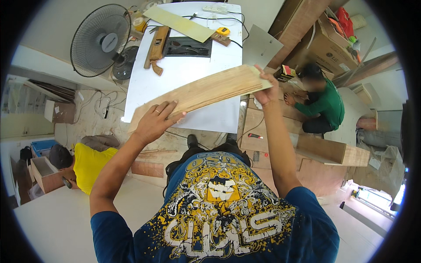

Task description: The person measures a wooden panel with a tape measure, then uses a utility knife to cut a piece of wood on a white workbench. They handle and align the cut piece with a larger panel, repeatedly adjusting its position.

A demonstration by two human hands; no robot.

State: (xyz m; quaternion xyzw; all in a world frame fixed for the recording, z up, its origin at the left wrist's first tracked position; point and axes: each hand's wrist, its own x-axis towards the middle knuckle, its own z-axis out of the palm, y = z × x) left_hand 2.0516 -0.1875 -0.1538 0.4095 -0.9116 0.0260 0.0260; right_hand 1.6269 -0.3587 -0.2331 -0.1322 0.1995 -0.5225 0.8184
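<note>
A long, pale wooden board [206, 90] is tilted over the white table, its right end raised and its layered edge towards me. My right hand [267, 87] grips that end, fingers wrapped round it. Near the other end, my left hand [155, 120] lies on the board's upper face, fingers stretched and apart, with a ring on one. Whether the left end touches the table cannot be made out.
On the white table [140, 98] lie wooden hand tools [157, 48], a black tray [188, 48], a yellow-green strip [180, 24] and a tape measure [223, 30]. A fan [101, 41] stands left. One person in green [326, 105] crouches right; another in yellow [92, 164] is left.
</note>
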